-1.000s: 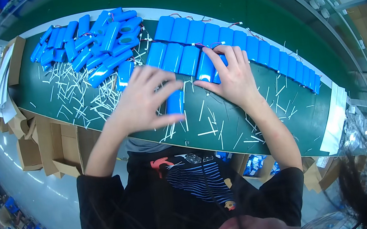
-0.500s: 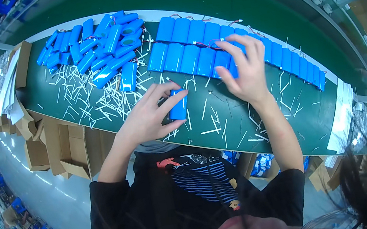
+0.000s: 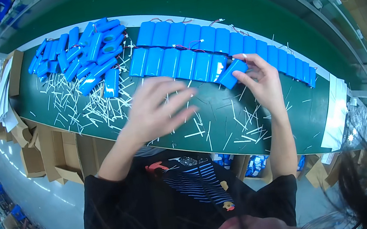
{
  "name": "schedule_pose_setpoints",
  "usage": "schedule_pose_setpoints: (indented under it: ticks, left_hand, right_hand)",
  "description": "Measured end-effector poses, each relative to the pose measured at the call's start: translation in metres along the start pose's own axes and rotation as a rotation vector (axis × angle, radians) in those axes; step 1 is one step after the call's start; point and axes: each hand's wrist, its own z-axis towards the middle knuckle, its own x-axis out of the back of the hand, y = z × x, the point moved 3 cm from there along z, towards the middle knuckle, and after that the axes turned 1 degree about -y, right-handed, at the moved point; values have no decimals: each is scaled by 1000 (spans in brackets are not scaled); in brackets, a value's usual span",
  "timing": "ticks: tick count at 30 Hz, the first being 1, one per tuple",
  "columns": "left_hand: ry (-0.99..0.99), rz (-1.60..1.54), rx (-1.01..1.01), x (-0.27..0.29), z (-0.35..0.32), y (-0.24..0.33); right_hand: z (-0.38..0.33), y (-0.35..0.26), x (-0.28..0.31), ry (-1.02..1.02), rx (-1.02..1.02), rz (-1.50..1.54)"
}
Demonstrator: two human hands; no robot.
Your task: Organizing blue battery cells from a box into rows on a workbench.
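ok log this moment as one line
right hand: gripping blue pack by near row | left hand: blurred, open | loose packs: piled left

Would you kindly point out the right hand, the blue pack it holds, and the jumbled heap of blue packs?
Right hand (image 3: 264, 84): head view, middle of the hand.
Held blue pack (image 3: 229, 76): head view, its broad face.
Jumbled heap (image 3: 94, 47): head view, a pack near its middle.

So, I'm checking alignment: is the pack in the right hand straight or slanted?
Slanted: the right hand holds the blue pack askew to the lower row.
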Motion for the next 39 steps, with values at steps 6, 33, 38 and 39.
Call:
schedule_pose_setpoints:
  ticks: [6,33,38,39]
  left_hand:
    - [94,283,373,53,-55,-40]
    - [-21,38,368,41,-76,-17]
    - [127,687,318,62,-46,-82]
    - [119,661,296,70,-49,-92]
  right_hand:
    - [5,9,16,22,185,-180]
    - [-14,-15,-30,101,431,-416]
    - [-19,-10,-27,95,416,-436]
    - [-16,-13,-30,90,429,-420]
